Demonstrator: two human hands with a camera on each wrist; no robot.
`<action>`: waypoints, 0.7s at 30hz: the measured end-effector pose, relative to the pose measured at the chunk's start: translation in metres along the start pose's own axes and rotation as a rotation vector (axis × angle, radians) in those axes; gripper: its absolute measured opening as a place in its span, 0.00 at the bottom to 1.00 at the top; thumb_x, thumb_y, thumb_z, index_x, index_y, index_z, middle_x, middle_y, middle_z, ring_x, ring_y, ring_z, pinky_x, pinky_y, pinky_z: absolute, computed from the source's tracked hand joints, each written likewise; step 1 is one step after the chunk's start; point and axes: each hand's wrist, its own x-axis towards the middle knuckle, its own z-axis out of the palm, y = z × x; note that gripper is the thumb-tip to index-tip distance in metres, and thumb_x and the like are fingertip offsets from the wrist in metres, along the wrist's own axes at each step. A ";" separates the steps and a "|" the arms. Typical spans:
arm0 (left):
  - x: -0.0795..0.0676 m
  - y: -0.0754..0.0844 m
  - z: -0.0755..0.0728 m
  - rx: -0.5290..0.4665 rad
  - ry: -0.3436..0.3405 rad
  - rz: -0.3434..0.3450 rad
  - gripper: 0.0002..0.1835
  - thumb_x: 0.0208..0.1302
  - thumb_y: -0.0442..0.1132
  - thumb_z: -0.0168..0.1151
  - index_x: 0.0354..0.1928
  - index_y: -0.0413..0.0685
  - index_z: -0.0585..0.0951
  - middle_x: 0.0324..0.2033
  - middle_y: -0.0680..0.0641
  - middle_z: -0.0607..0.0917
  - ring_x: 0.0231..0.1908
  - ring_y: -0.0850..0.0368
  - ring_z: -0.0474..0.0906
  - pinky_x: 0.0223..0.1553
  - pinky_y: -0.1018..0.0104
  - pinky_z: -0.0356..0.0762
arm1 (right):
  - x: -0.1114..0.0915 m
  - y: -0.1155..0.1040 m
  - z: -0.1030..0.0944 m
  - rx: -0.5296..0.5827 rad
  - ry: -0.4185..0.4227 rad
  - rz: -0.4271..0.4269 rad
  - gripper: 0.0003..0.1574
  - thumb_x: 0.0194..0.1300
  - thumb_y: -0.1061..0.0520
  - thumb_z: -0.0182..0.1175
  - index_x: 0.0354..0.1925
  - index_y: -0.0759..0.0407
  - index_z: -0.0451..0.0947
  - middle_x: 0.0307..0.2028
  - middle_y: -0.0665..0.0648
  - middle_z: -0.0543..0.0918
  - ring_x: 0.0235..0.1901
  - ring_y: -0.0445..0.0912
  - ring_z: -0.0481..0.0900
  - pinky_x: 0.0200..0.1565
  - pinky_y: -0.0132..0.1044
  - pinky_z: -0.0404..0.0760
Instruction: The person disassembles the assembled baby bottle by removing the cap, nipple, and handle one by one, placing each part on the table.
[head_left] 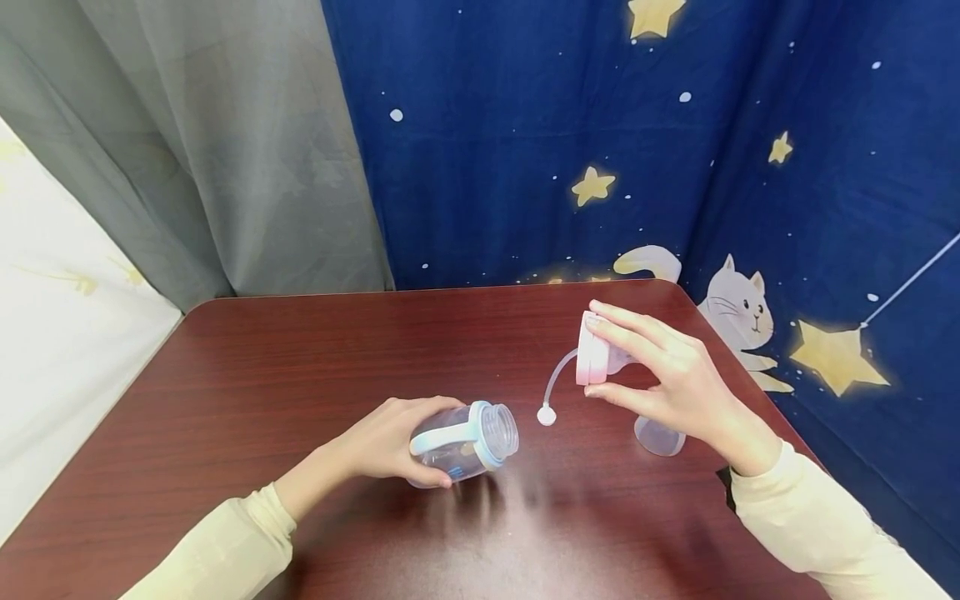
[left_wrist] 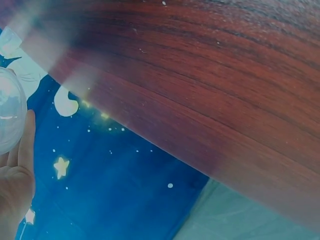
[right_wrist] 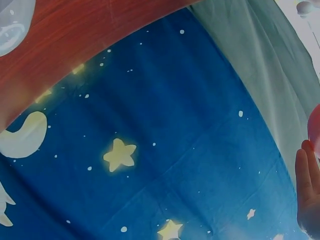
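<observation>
My left hand (head_left: 382, 437) grips a clear baby bottle (head_left: 457, 460) with light blue handles, tilted so its uncapped threaded neck points right. The bottle's rounded base (left_wrist: 9, 112) shows at the left edge of the left wrist view. Over the table to the right, my right hand (head_left: 678, 375) pinches a pink bottle lid (head_left: 591, 354) between thumb and fingers. From the lid's underside a bent clear straw (head_left: 556, 377) hangs, ending in a small white ball (head_left: 547, 415). The lid's clear teat is partly hidden by the fingers. Lid and bottle neck are apart.
A clear dome-shaped cap (head_left: 660, 437) rests on the dark red wooden table (head_left: 360, 350), below my right wrist. Behind the table hang a blue star-patterned curtain (head_left: 510, 167) and a grey curtain (head_left: 262, 150).
</observation>
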 end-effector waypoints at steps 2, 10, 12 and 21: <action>0.000 0.000 -0.001 0.000 0.004 0.003 0.40 0.35 0.62 0.68 0.53 0.54 0.69 0.39 0.60 0.77 0.32 0.69 0.72 0.32 0.73 0.71 | -0.003 0.001 -0.001 -0.003 -0.012 0.009 0.35 0.52 0.40 0.60 0.49 0.65 0.74 0.50 0.59 0.74 0.48 0.50 0.72 0.48 0.27 0.65; -0.002 -0.002 -0.001 0.000 0.013 0.010 0.41 0.36 0.64 0.66 0.53 0.54 0.69 0.39 0.60 0.77 0.33 0.69 0.73 0.32 0.72 0.71 | -0.017 0.004 -0.002 -0.035 -0.042 0.031 0.37 0.51 0.39 0.60 0.50 0.64 0.74 0.50 0.60 0.74 0.48 0.50 0.72 0.48 0.24 0.64; -0.002 -0.002 -0.001 0.000 0.014 0.010 0.41 0.36 0.64 0.66 0.54 0.54 0.69 0.39 0.60 0.77 0.33 0.68 0.73 0.32 0.72 0.71 | -0.020 0.005 -0.002 -0.048 -0.049 0.039 0.37 0.51 0.38 0.60 0.50 0.64 0.74 0.50 0.60 0.74 0.48 0.49 0.72 0.48 0.24 0.63; -0.002 -0.001 -0.002 0.001 0.015 0.004 0.41 0.36 0.64 0.66 0.53 0.54 0.69 0.39 0.60 0.77 0.32 0.69 0.73 0.32 0.72 0.71 | -0.034 0.010 0.000 -0.083 -0.086 0.065 0.37 0.51 0.38 0.60 0.52 0.61 0.73 0.50 0.58 0.74 0.49 0.48 0.72 0.48 0.23 0.62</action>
